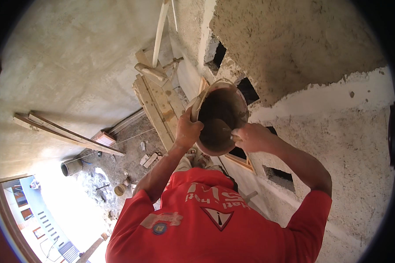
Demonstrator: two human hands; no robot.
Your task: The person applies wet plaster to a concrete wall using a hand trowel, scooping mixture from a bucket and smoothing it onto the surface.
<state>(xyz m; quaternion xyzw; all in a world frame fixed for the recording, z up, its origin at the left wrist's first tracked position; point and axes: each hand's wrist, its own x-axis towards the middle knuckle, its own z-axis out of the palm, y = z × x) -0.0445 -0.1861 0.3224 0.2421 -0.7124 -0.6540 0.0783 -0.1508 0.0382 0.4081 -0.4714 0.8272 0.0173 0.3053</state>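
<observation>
A mortar-smeared bucket (200,100) is tilted so that its dark inside shows, with its wire handle against the rim. My left hand (188,130) is closed around the left side of the rim. Inside the bucket lies the grey blade of a trowel (218,128), and the fingers of my right hand (251,137) are wrapped round its handle at the right rim. Some grey mortar seems to coat the bucket's inner wall, but the depth is too dark to make out.
Long wooden planks (156,109) stretch ahead beside the wall. On the right, the partly plastered wall (303,57) has several square holes. Curved-looking boards (70,133) lean at the left. Rubble, a small bucket (120,190) and a larger container (71,167) are on the floor.
</observation>
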